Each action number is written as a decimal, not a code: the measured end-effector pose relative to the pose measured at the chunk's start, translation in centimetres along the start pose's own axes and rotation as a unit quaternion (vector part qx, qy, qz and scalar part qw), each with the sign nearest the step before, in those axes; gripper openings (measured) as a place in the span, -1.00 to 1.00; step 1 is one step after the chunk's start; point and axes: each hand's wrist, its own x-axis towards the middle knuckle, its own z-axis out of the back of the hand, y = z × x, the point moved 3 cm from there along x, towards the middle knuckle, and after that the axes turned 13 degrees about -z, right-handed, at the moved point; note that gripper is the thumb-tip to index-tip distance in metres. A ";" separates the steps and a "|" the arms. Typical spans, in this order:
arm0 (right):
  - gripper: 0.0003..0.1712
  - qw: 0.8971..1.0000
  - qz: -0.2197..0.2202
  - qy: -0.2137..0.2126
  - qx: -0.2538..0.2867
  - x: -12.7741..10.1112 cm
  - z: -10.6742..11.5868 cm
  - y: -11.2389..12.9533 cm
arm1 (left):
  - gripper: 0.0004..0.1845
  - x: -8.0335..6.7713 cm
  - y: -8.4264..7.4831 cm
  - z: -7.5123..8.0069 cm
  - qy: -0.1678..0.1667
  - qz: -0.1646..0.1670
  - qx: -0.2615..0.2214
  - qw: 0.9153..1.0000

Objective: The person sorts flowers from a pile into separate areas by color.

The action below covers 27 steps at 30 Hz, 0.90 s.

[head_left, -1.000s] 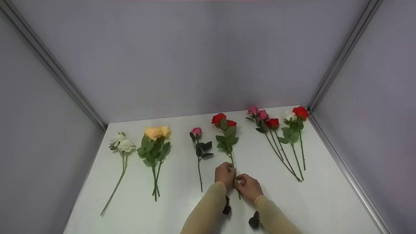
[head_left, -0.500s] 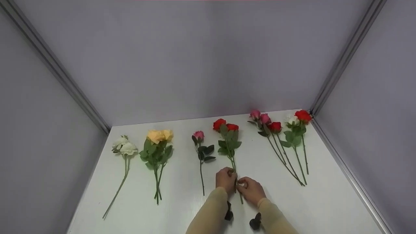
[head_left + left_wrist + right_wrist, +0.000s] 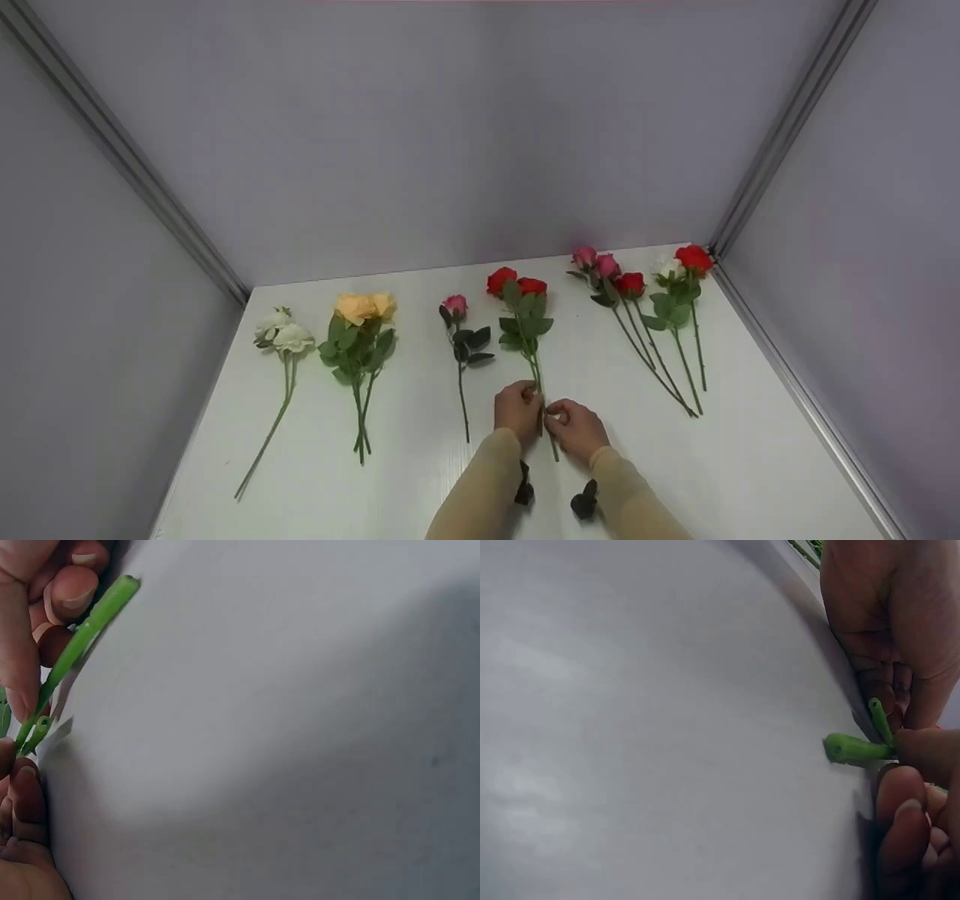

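Red-headed, the pair of artificial roses with green plastic stems (image 3: 525, 315) lies at the middle of the white tabletop (image 3: 750, 465), blooms toward 12 o'clock, stem ends toward 6 o'clock. The left hand (image 3: 517, 409) pinches the lower stems from the 9 o'clock side; the right hand (image 3: 576, 429) pinches them from 3 o'clock, the two hands almost touching. A single pink rose (image 3: 459, 341) lies just beside, at 9 o'clock of the pair.

Both hands meet at the middle, left hand (image 3: 517, 410) and right hand (image 3: 576, 427) with fingers curled (pinching), forearms angled inward
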 end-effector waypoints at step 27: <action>-0.77 0.999 -0.028 -0.008 0.029 -0.5 7.2 -4.1 | -0.77 -5.4 -2.0 3.3 0.052 -0.062 0.020 0.997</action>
